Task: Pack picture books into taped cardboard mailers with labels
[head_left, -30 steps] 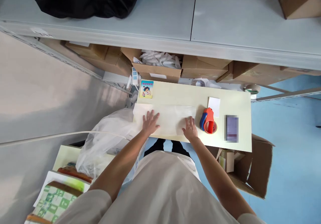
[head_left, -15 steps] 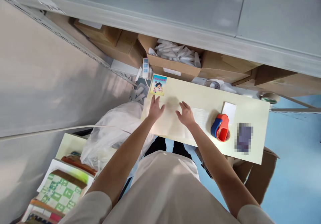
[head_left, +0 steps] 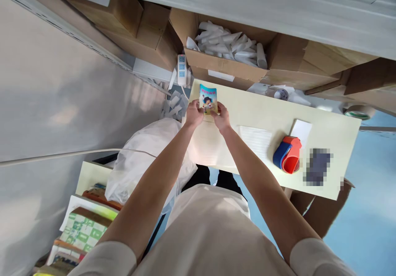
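Note:
A small booklet (head_left: 208, 98) with a blue and yellow cover and a cartoon child is gripped between both my hands over the far left of the cream table (head_left: 262, 113). My left hand (head_left: 194, 114) is closed on its lower left edge. At the lower right edge, my right hand (head_left: 222, 116) pinches it with thumb and fingers. The cover faces up toward me. White printed sheets (head_left: 255, 140) lie on the table to the right of my hands.
A red and blue tape dispenser (head_left: 287, 154), a white pad (head_left: 300, 130) and a blurred-out dark object (head_left: 317, 166) lie on the right of the table. Behind it, a cardboard box (head_left: 225, 63) holds white rolled pieces. A plastic bag (head_left: 139, 156) and stacked books (head_left: 83, 226) are at left.
Both hands were apart with spread fingers, the booklet lying flat beyond them. They have moved forward and together and taken hold of the booklet. The camera view has shifted too.

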`<state>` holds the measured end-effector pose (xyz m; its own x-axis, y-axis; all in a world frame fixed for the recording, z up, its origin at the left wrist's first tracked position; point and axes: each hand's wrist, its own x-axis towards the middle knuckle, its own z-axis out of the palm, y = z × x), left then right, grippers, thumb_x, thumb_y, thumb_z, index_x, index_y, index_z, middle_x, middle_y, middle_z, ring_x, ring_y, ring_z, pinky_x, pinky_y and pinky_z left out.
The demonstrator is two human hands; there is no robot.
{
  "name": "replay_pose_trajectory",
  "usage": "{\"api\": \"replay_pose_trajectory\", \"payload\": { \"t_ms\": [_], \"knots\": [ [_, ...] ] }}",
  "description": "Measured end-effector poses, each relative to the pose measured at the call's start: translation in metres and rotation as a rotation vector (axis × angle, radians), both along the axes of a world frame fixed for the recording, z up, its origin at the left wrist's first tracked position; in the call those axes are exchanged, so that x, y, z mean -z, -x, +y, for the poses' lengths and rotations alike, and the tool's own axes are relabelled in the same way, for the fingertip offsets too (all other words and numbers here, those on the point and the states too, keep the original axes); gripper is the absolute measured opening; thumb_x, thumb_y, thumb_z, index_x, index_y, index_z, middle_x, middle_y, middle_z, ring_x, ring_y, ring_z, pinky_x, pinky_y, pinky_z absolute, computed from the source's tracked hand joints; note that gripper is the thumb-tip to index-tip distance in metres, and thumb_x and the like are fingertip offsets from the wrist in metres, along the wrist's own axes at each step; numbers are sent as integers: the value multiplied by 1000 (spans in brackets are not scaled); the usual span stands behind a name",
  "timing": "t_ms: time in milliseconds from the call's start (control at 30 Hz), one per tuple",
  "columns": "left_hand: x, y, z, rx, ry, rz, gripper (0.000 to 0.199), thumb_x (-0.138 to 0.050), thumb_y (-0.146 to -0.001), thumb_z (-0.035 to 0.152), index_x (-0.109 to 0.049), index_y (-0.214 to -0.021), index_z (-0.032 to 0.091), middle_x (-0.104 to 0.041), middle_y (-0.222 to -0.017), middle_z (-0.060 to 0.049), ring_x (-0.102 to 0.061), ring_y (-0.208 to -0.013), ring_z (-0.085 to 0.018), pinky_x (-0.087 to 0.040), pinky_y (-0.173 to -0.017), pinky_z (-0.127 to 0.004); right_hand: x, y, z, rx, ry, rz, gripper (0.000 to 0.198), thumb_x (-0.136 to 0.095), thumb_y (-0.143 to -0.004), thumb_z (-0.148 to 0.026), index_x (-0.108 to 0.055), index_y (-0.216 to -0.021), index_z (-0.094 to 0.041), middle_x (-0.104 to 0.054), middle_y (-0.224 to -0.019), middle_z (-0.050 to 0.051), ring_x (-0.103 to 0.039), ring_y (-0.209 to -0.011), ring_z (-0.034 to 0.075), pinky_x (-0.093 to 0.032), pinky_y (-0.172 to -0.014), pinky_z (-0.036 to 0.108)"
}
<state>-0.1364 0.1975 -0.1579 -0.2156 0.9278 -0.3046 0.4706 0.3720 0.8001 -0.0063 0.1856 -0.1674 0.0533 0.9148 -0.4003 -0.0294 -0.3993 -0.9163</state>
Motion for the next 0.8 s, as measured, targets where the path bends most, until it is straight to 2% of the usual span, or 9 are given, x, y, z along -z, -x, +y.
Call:
{"api": "replay_pose_trajectory", "payload": {
  "t_ms": [133,200,267,400,500,567,667,800],
  "knots": [
    [-31,-34,-26,33,59,-317,36,-54,-74,12,-55,-110,18,-58,-94,-3,-60,-71,-11,-53,-65,-25,-14,-48,-31,271,-27,-58,43,-61,-73,-41,-53,-110,-21,-59,-111,7,-60,-91,17,-50,-78,33],
    [-41,-57,-53,110,68,-426,33,-56,-74,13,-56,-106,18,-58,-93,-2,-60,-69,-9,-52,-62,-23,-25,-83,-57,292,-10,-101,41,-60,-75,-42,-53,-109,-20,-62,-101,6,-62,-84,17,-51,-74,34],
    [-42,-80,-86,195,61,-430,30,-59,-72,13,-57,-102,17,-59,-87,-1,-58,-67,-9,-52,-63,-22,-35,-120,-90,217,7,-197,33,-60,-75,-41,-57,-100,-19,-65,-90,5,-63,-80,18,-51,-73,35],
    [-22,-122,-147,324,83,-286,24,-59,-72,10,-61,-95,16,-57,-76,1,-57,-68,-10,-53,-70,-25,-41,-175,-156,165,53,-379,19,-63,-71,-38,-60,-82,-23,-66,-77,7,-61,-66,21,-50,-64,38],
    [-6,-143,-172,397,136,-147,39,-58,-73,9,-58,-111,16,-60,-80,-1,-58,-69,-12,-53,-72,-28,-29,-193,-188,149,72,-496,17,-57,-74,-39,-60,-84,-25,-66,-77,7,-63,-66,23,-50,-63,40],
    [-1,-153,-180,432,156,-72,48,-58,-75,10,-53,-122,16,-62,-85,-3,-60,-73,-14,-53,-76,-31,-17,-199,-195,120,54,-579,21,-50,-78,-38,-61,-89,-24,-67,-80,7,-64,-70,24,-51,-66,41],
    [-2,-165,-184,521,133,78,49,-57,-77,13,-51,-126,17,-61,-99,-8,-61,-91,-19,-50,-85,-35,-4,-203,-194,68,21,-667,27,-43,-82,-36,-61,-94,-20,-68,-84,10,-64,-75,24,-51,-72,42],
    [-13,-177,-190,689,53,369,58,-60,-78,20,-42,-133,17,-46,-127,-16,-45,-119,-30,-44,-94,-42,1,-204,-198,9,-37,-725,30,-44,-82,-29,-61,-102,-15,-64,-98,15,-59,-95,27,-47,-86,45]
  ]
}}
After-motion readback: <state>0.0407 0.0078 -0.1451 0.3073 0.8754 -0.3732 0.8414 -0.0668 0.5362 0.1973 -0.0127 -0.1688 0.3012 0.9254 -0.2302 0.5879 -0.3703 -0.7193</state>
